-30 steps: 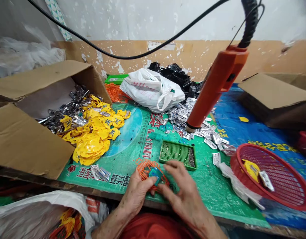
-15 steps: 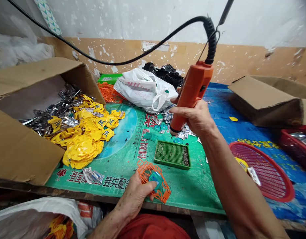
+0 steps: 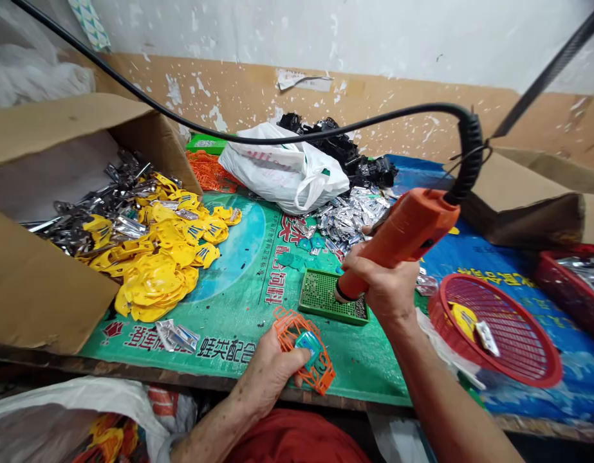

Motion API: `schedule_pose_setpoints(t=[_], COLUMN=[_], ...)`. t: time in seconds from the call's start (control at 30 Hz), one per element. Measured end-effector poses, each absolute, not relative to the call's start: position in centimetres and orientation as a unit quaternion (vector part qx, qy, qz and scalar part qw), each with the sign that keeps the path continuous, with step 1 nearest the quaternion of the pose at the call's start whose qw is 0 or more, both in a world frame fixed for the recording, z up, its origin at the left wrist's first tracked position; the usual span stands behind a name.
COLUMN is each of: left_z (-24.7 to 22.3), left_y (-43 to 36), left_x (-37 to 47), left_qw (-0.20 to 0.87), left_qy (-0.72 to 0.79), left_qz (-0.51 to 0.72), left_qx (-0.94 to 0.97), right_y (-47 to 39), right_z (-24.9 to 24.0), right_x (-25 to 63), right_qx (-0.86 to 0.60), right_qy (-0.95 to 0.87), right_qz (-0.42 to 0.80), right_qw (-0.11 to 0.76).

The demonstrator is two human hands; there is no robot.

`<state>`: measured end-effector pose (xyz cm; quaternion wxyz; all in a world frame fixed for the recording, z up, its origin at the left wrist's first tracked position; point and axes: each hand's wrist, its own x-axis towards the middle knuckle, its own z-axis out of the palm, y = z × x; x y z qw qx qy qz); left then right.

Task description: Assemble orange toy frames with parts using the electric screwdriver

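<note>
My left hand [image 3: 272,363] grips an orange plastic frame [image 3: 324,379] near the front edge of the table. The thumb presses on a teal plastic piece [image 3: 309,347] lying in that frame. My right hand [image 3: 390,289] is wrapped around an orange electric screwdriver [image 3: 398,228], tilted with its tip down over the green screw tray [image 3: 320,308]. Small screws lie at the tray's right side; whether the tip touches one cannot be seen. A black cable [image 3: 297,136] runs from the screwdriver's top towards the upper left.
Yellow plastic parts [image 3: 166,263] and shiny metal parts spill from a cardboard box [image 3: 40,289] on the left. Behind the tray lie a white plastic bag [image 3: 282,173] and silvery pieces [image 3: 349,215]. A red basket [image 3: 513,321] and another cardboard box [image 3: 519,193] stand at right.
My right hand has brought the screwdriver down, from above the tray to its tip over the screws, and tilted it further right. My left hand still holds the orange frame, nearly unmoved.
</note>
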<state>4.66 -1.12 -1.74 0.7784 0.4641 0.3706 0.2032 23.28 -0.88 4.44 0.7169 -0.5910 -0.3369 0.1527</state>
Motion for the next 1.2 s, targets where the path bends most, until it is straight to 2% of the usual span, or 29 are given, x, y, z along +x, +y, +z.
schedule_pose_setpoints(t=[0.8, 1.2], left_z=[-2.41, -1.93], left_y=[-1.12, -1.10], left_x=[4.34, 4.52], left_qw=[0.776, 0.778], left_qy=[0.394, 0.396], left_qz=[0.213, 0.215], left_qx=[0.445, 0.437], right_y=[-0.74, -1.03], right_z=[3.87, 3.94], right_x=[22.97, 22.73], right_qx=[-0.562, -0.575], right_qy=[-0.331, -0.363], right_qz=[0.138, 0.104], right_qw=[0.745, 0.726])
